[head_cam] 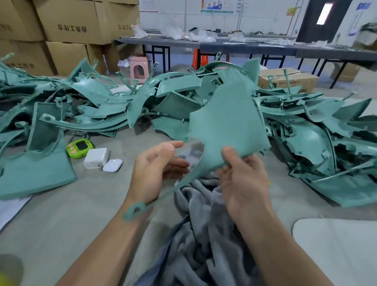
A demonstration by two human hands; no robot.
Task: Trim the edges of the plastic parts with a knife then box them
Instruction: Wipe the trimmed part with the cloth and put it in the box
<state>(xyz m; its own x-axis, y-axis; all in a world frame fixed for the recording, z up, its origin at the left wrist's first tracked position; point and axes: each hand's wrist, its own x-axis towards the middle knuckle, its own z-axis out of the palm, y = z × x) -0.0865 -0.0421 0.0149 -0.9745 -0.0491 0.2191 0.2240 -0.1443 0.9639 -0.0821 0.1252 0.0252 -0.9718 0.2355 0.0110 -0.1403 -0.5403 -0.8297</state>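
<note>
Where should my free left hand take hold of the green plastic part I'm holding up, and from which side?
Probably the plastic part by its broad panel's lower left edge, left hand coming from the left. The right hand pinches the bottom edge, and the thin strip trailing to the ring tab looks too slender to steady it.

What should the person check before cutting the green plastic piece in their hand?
1. Grip: right hand pinches the teal plastic part at its bottom edge: ok.
2. Knife: left hand is open and holds nothing, and no knife is in view: not ok.
3. Lap cover: grey blanket lies below the part: ok.
4. Box: an open cardboard box stands behind the pile of parts; whether it is meant for these: cannot tell.
5. Rough edges to trim: too blurred: cannot tell.
</note>
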